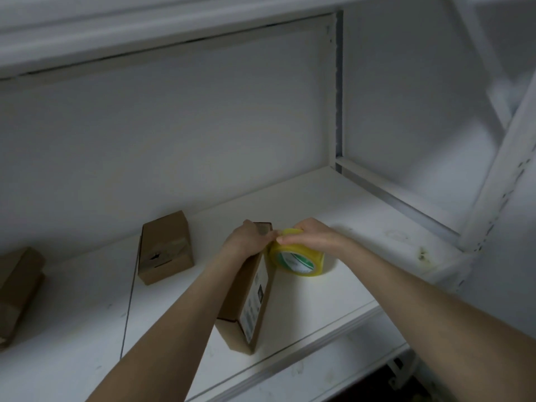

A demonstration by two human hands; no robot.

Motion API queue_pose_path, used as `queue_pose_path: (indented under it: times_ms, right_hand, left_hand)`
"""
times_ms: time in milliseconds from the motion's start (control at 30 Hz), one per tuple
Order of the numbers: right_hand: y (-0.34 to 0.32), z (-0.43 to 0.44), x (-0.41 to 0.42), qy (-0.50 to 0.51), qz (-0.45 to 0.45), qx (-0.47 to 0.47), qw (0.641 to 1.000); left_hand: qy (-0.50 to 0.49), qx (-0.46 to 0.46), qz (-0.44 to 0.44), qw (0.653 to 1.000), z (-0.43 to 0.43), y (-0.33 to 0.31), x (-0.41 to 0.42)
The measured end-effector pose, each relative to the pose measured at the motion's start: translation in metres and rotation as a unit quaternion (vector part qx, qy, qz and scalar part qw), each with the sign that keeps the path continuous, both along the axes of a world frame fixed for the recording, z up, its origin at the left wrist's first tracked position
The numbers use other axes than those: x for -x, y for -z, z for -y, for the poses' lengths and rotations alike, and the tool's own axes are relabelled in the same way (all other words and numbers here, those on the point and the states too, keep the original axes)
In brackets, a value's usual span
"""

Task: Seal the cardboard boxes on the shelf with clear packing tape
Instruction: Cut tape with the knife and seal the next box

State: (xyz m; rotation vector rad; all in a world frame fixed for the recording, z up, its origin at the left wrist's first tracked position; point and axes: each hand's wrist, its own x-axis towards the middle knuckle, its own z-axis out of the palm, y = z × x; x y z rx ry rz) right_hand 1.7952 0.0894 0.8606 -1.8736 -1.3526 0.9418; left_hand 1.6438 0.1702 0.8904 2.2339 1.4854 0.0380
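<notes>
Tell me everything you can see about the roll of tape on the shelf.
The tape roll looks yellowish and translucent, wound on a core with a green and white label inside. It stands tilted on its edge on the white shelf, close beside the far end of the long cardboard box. The right hand grips it from above. The fingertips of the left hand, which holds the box's far end, meet its top; whether they pinch a loose tape end cannot be told.

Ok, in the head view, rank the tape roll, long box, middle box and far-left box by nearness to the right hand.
1. tape roll, gripped by the right hand.
2. long box, just left of the roll.
3. middle box, further left on the shelf.
4. far-left box, at the frame's left edge.
</notes>
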Motion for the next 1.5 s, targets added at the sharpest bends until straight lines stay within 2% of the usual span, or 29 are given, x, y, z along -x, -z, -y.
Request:
queue_pose_path:
  times_ms: [67, 133, 267, 400, 567, 667, 867, 1067, 1500]
  right_hand:
    - [-0.001, 0.002, -0.001, -0.003, -0.013, -0.001, 1.000]
    - [-0.008, 0.006, -0.003, -0.007, -0.034, -0.014, 0.999]
    - [-0.041, 0.008, -0.004, -0.014, -0.046, -0.083, 0.995]
    - [-0.070, 0.011, -0.003, -0.028, -0.053, -0.133, 0.989]
    - [-0.082, 0.012, -0.002, -0.044, 0.013, -0.139, 0.989]
    - [-0.077, 0.014, -0.006, -0.028, 0.066, -0.096, 0.993]
    - [-0.069, 0.014, -0.007, 0.011, 0.058, -0.082, 0.995]
    - [-0.064, 0.017, -0.014, -0.028, 0.215, -0.013, 0.976]
    - [-0.050, 0.011, -0.015, -0.035, 0.265, 0.039, 0.963]
  left_hand:
    - [-0.007, -0.006, 0.027, 1.000, 0.000, -0.001, 0.004]
    - [-0.029, 0.004, 0.096, 0.995, -0.003, -0.001, 0.010]
    - [-0.069, 0.055, 0.267, 0.960, -0.005, -0.020, 0.026]
    - [-0.080, 0.104, 0.343, 0.930, -0.006, -0.037, 0.039]
    - [-0.106, 0.130, 0.385, 0.907, -0.003, -0.040, 0.049]
    - [-0.113, 0.138, 0.408, 0.896, -0.006, -0.046, 0.055]
    - [-0.123, 0.156, 0.429, 0.881, -0.005, -0.045, 0.059]
    - [-0.126, 0.159, 0.438, 0.876, -0.006, -0.043, 0.059]
    - [-0.116, 0.222, 0.474, 0.844, -0.010, -0.027, 0.058]
